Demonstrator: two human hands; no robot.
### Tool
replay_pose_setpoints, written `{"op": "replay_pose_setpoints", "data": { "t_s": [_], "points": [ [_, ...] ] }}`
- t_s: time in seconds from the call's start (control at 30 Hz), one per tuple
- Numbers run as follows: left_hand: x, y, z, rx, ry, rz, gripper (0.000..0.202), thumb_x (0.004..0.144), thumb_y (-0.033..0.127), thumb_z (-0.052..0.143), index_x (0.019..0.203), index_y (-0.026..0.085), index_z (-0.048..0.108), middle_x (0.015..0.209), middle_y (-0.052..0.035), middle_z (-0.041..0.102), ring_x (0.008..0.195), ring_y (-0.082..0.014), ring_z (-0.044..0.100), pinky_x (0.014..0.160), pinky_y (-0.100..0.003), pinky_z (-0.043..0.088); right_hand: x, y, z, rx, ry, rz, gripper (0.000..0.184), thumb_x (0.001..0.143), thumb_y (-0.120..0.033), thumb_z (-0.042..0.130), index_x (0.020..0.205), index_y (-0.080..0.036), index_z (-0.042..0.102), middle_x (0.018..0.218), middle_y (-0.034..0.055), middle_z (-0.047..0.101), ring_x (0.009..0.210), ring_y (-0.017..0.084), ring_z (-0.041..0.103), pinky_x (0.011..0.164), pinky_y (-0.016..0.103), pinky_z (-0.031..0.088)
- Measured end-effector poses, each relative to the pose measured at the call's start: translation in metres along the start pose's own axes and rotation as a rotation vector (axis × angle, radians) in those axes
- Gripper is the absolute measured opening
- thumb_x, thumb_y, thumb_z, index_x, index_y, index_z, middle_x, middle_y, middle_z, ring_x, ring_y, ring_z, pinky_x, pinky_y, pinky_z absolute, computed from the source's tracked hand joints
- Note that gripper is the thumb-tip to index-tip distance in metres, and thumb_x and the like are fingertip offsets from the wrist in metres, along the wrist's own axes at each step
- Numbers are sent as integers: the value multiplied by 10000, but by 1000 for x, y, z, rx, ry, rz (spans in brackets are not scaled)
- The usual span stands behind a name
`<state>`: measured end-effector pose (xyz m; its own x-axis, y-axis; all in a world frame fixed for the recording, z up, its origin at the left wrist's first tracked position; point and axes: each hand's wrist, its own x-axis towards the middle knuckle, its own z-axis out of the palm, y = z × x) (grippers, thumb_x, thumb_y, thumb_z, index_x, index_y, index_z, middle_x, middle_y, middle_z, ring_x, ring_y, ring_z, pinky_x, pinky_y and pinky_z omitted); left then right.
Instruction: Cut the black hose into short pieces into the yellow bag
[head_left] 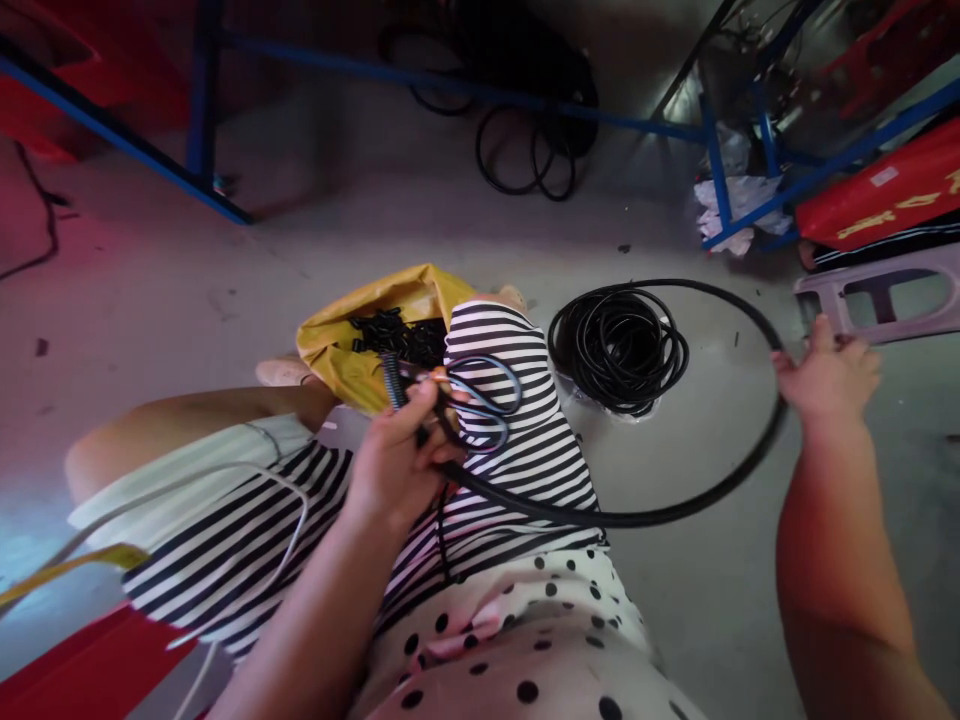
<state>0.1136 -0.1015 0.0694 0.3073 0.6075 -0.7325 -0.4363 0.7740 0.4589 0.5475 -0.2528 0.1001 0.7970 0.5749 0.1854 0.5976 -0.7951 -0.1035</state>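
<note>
My left hand (401, 445) is closed around a thick black cable (622, 518), above my striped lap. Scissors (495, 400) with blue-grey loop handles are in the same grip, their blades mostly hidden. A ribbed black piece (391, 380) sticks up beside the thumb. From there the cable sweeps in a wide arc to my right hand (829, 375), whose fingers are spread while its inner edge touches the cable. The arc runs back to a black cable coil (619, 350) on the floor. A yellow bag (330, 350) holding small black parts (397, 335) stands between my legs.
A blue metal frame (465, 85) crosses the back, with dark cable loops (525, 160) beneath it. A grey plastic stool (892, 295) stands at right, near a red fabric item (885, 190). A pale cord (300, 510) lies over my left leg.
</note>
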Motion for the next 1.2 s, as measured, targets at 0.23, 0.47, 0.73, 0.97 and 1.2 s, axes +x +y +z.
{"op": "replay_pose_setpoints", "data": {
  "t_s": [0.23,0.47,0.73,0.97,1.2],
  "points": [
    [23,-76,76,12,-29,60,310,797,341,781,853,171,528,801,6,727,355,9,324,398,-160,386,-132,-98,18,622,-1244,-561,740,787,-651,729,1363,-202,606,1368,141,634,1234,301,605,1078,459,469],
    [34,-104,87,98,-52,10,366,764,411,797,864,165,545,776,11,686,374,5,331,383,-166,354,-128,-68,121,708,-1299,-267,671,911,-716,500,1160,-129,708,1101,124,727,1036,249,678,949,391,524],
    [31,-132,78,314,-83,-116,339,816,448,715,890,147,579,834,-30,709,364,10,314,385,-184,386,-52,-69,255,-16,-718,125,501,909,-375,624,1290,-49,612,1388,302,519,1357,416,433,1117,594,293],
    [25,-116,75,257,-174,-233,368,830,463,718,875,173,497,804,-15,704,370,14,284,391,-171,352,-86,-78,261,-23,-658,-17,502,1011,-358,380,1419,-104,525,1403,229,541,1310,314,487,1102,464,356],
    [5,-77,65,236,-199,-243,396,821,472,748,855,169,496,799,-5,696,373,28,273,406,-155,332,-159,-40,214,7,-703,-128,627,827,-418,689,1393,-173,579,1541,209,449,1464,382,322,1199,600,184]
  ]
}}
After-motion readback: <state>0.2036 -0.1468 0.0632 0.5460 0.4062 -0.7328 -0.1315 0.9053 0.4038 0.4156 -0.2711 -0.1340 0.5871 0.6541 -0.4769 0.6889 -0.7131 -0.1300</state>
